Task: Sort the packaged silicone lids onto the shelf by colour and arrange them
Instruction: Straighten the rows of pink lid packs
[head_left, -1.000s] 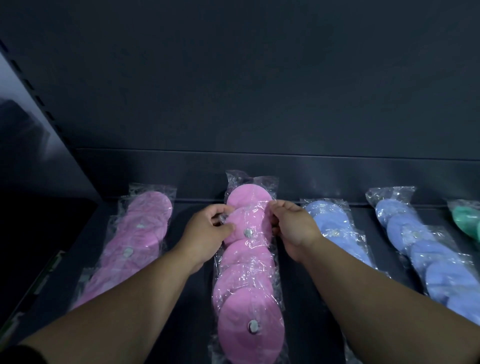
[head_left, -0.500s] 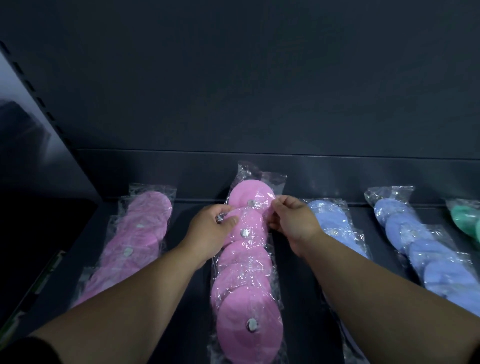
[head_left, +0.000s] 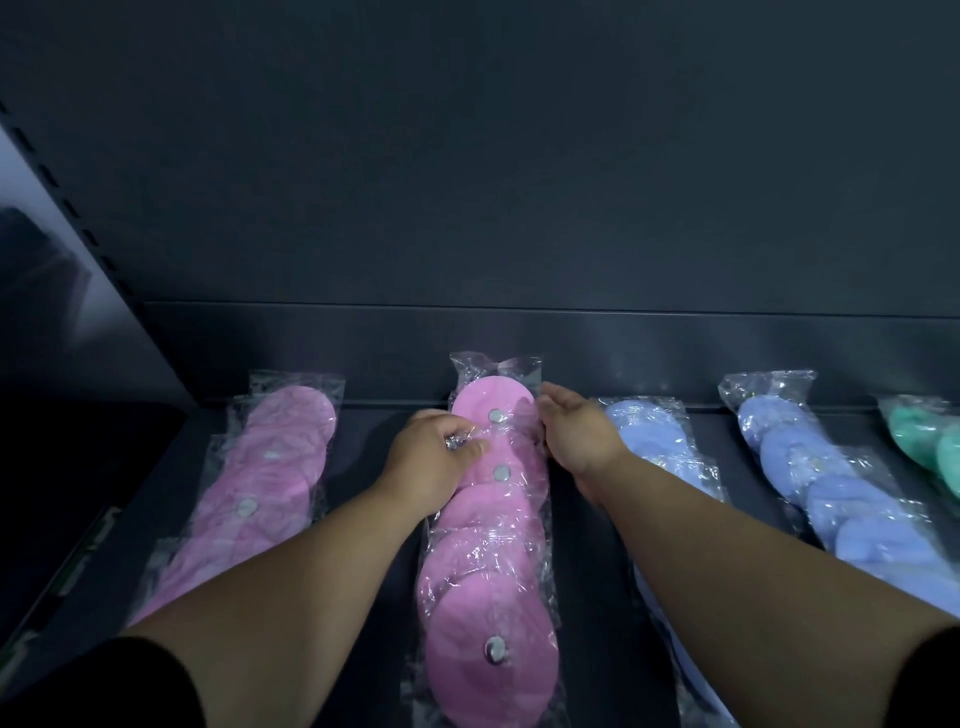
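1. Running six to twelve o'clock, the middle pink row (head_left: 488, 545) of bagged lids points toward the back wall (head_left: 519, 208).
2. Our left hand (head_left: 431, 462) pinches its wrap; our right hand (head_left: 576, 431), fingers straight, touches its three-o'clock edge.
3. We see a dark shelf (head_left: 597, 597) beneath and a blue row (head_left: 649, 441) at three.

A dark grey back panel (head_left: 519, 156) fills the upper view, plain and matte. At far left a slanting upright (head_left: 57, 192) carries a row of slots, with a pale surface (head_left: 13, 182) beyond it.
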